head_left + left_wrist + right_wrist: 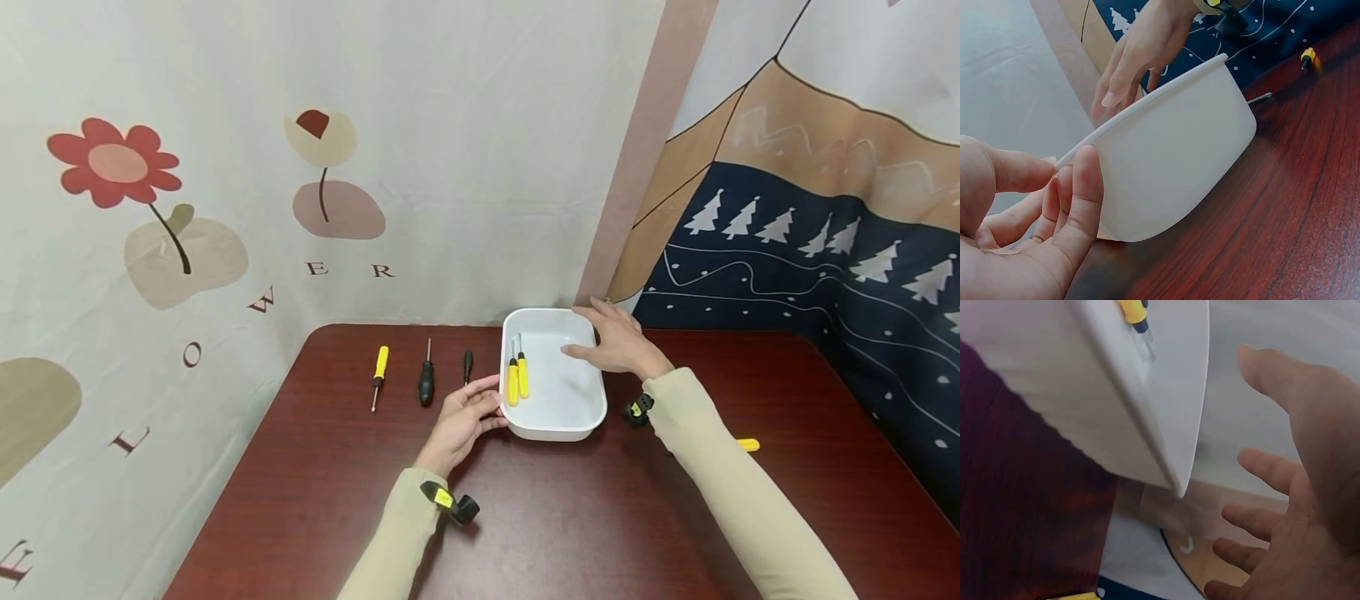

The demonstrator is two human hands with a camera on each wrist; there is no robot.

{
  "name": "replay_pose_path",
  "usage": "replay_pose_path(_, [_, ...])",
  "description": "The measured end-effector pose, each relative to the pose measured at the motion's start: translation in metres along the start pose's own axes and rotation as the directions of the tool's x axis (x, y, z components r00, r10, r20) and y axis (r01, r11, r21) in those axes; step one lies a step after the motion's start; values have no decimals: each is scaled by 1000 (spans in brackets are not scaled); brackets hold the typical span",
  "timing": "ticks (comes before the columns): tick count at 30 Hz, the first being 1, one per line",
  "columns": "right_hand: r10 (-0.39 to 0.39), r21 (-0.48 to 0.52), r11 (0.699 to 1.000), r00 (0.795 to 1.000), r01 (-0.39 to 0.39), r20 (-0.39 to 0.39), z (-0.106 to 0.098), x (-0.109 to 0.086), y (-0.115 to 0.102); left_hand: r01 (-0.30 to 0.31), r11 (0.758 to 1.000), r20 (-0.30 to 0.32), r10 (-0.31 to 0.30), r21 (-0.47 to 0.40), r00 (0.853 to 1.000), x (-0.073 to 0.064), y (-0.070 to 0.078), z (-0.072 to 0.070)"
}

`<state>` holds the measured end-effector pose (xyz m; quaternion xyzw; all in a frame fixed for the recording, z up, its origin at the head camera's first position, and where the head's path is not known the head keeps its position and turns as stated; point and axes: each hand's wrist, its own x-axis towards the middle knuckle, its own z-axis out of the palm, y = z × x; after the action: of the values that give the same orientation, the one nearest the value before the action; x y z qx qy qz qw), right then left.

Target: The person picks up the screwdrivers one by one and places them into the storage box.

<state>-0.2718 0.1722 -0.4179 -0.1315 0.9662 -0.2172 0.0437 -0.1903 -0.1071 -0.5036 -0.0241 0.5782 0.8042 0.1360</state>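
Observation:
A white plastic tray (555,429) stands at the back middle of the table, with two yellow-handled screwdrivers (522,379) lying along its left side. At the tray's left edge my left hand (463,421) pinches the rim, as the left wrist view shows with the fingers (1088,172) against the outer wall. My right hand (617,340) hovers by the far right corner of the tray, its fingers spread and holding nothing. In the right wrist view a gap shows between the right hand (1297,487) and the tray wall (1041,375).
Left of the tray lie a yellow screwdriver (381,367), a black screwdriver (427,379) and a smaller black one (468,363). Another yellow handle (748,445) shows partly behind the right sleeve. A printed curtain (450,167) hangs right behind the table (540,517).

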Motion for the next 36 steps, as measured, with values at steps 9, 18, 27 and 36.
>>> replay_pose_path(9, [63,6,998,998,-63,3,-4,-3,16,-4,1000,3,4,-1,1000,-1,1,0])
replay_pose_path(18, [130,33,991,991,-130,5,-7,-7,31,-3,1000,3,3,1,1000,0,0,0])
replay_pose_path(27, [192,74,978,981,-194,34,-10,-9,47,-6,1000,10,6,-11,1000,-1,1,0])
replay_pose_path(36, [243,129,960,969,-248,48,-6,-12,61,-1,1000,10,1,-12,1000,-2,1,0])
